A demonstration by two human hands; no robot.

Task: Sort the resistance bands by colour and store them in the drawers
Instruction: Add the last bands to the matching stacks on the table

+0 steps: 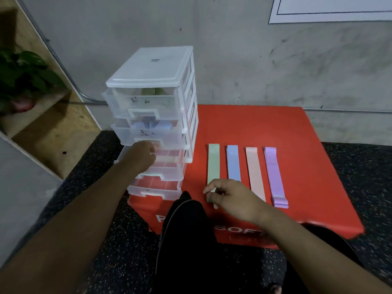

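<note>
Fingers (209, 188) of the right hand (235, 198) pinch the near end of the green band (213, 164). The left hand (141, 155) curls at drawer 3 (169, 164); its grip is hidden.

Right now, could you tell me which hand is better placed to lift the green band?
Right: the right hand pinches the green band at its near end, while the left hand holds a drawer.

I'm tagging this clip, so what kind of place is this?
Likely a gym or workout room: a speckled rubber floor, a red padded box like a soft plyo box, and resistance bands laid out on it.
</note>
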